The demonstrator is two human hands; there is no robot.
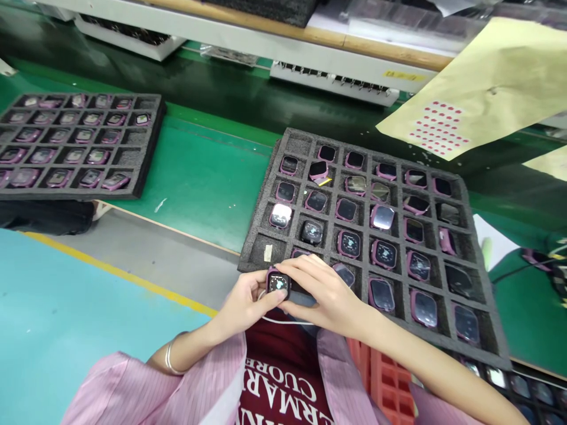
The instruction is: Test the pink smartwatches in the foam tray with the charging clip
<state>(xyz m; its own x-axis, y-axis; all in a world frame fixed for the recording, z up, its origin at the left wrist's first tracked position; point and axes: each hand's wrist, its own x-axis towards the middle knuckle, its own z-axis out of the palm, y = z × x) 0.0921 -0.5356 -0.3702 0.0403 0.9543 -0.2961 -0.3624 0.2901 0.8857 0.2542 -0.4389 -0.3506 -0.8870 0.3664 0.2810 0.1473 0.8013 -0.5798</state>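
Note:
A smartwatch body (279,284) with a purple case and a lit dial is held just in front of the foam tray's near edge. My left hand (243,304) grips it from the left, thumb across the lower screen. From the other side, my right hand (325,289) pinches the same watch with bent fingers at its top and right edges. A white cable (283,322) passes below the hands; where it ends is hidden. Behind them lies a dark foam tray (287,260) with similar watches in its compartments, a few with lit dials. My right hand covers some compartments.
A second foam tray (153,159) of purple watches sits at the left on the green bench (199,183). Yellow paper with red dots (482,82) hangs at the upper right. A red compartment tray (390,383) and more watches (520,386) are at lower right.

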